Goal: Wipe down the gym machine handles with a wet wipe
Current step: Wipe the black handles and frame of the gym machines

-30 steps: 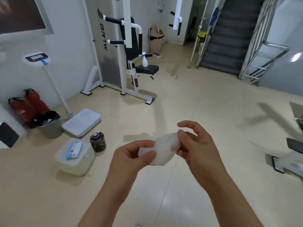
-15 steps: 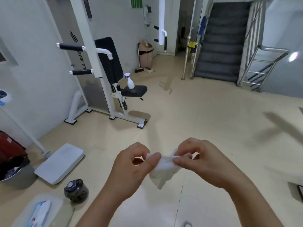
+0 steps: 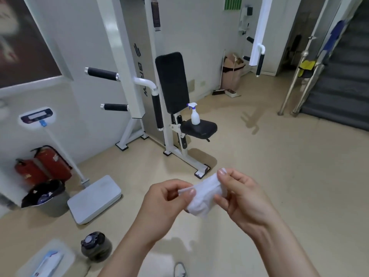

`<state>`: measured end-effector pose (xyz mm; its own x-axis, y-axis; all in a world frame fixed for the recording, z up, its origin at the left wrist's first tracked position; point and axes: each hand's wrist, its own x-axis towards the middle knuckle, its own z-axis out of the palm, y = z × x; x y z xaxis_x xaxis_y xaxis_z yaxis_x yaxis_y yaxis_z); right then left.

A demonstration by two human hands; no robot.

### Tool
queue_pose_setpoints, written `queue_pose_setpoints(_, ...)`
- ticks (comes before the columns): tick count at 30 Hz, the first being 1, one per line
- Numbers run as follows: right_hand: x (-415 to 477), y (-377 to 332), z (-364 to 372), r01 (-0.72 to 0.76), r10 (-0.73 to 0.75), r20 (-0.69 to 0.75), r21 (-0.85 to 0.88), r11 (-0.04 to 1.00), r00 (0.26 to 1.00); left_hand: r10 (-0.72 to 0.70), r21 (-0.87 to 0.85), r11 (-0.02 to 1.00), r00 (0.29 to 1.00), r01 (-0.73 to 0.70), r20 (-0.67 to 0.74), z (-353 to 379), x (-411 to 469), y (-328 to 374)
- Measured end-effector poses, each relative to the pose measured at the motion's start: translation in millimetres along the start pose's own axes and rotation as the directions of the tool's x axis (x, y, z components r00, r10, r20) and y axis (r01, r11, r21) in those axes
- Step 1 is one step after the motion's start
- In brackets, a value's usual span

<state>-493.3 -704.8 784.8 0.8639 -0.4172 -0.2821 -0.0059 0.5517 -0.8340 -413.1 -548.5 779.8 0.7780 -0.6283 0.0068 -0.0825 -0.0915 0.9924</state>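
Room: gym, beige floor
Left hand: grip pinched on wet wipe
Right hand: grip pinched on its other edge
Machine handles: well apart, beyond
Spray bottle: upright on seat

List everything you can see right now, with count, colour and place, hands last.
wet wipe: one, white, bunched between both hands
gym machine: one, white frame with black pads, by the left wall
machine handles: several, black, sticking out from the frame
spray bottle: one, white with blue trigger, upright on the machine seat
scale: one, white, on the floor at left
fire extinguishers: two, red, against the left wall
bin: one, grey with black liner, beside the extinguishers
jar: one, dark, on the floor near left
staircase: one, grey, far right
left hand: grip pinching the wipe
right hand: grip pinching the wipe
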Motion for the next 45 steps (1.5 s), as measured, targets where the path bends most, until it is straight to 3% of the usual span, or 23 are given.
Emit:
queue_pose_setpoints(3,71,1,8,0.036,-0.033,-0.091,0.031,0.999,0.995,0.023,0.095,0.995,0.992,-0.011,-0.126,-9,62,-12)
queue_pose_setpoints(7,161,-2,37,0.185,-0.241,-0.196,-0.265,0.946,0.950,-0.028,0.047,0.998,0.969,0.041,-0.247,-34,147,-24)
queue_pose_setpoints(9,195,-8,53,0.229,-0.278,-0.079,-0.382,0.895,0.957,-0.054,-0.022,0.998,0.965,0.050,-0.256,-46,182,-21)
queue_pose_setpoints(12,233,-18,72,0.259,-0.210,0.157,-0.440,0.860,0.965,-0.072,-0.084,0.995,0.969,0.054,-0.235,-61,226,-16)
queue_pose_setpoints(15,266,-27,76,0.216,-0.161,0.171,-0.378,0.900,0.972,-0.066,-0.084,0.995,0.978,0.050,-0.198,-74,255,-13)
queue_pose_setpoints(21,326,-37,76,0.167,-0.089,0.215,-0.376,0.911,0.973,-0.038,0.149,0.985,0.955,0.085,-0.293,-84,297,-13)
queue_pose_setpoints(26,369,-42,78,0.216,-0.185,0.129,-0.307,0.927,0.974,0.086,0.400,0.904,0.854,0.149,-0.513,-101,321,0)
queue_pose_setpoints(29,396,-46,88,0.256,-0.246,0.071,-0.251,0.934,0.967,0.192,0.605,0.769,0.830,0.204,-0.524,-112,338,18)
queue_pose_setpoints(33,412,-45,107,0.269,-0.255,0.088,-0.297,0.916,0.963,0.175,0.675,0.661,0.807,0.329,-0.564,-115,362,20)
queue_pose_setpoints(35,413,-42,114,0.276,-0.260,0.093,-0.300,0.913,0.961,0.385,0.855,0.461,0.814,0.239,-0.435,-118,365,18)
queue_pose_setpoints(37,416,-39,118,0.323,-0.317,0.074,-0.321,0.890,0.946,0.554,0.981,0.172,0.814,0.092,-0.174,-126,367,19)
queue_pose_setpoints(39,418,-33,123,0.388,-0.398,0.052,-0.359,0.849,0.916,0.451,0.992,-0.114,0.887,-0.058,0.104,-141,377,29)
queue_pose_setpoints(41,418,-24,129,0.458,-0.501,0.018,-0.433,0.776,0.865,0.260,0.945,-0.269,0.931,-0.187,0.258,-152,394,42)
queue_pose_setpoints(43,416,-12,133,0.504,-0.601,-0.021,-0.523,0.688,0.799,0.137,0.919,-0.260,0.931,-0.296,0.339,-155,409,51)
queue_pose_setpoints(45,415,0,135,0.463,-0.583,-0.092,-0.512,0.723,0.807,0.044,0.913,-0.215,0.930,-0.347,0.364,-156,420,55)
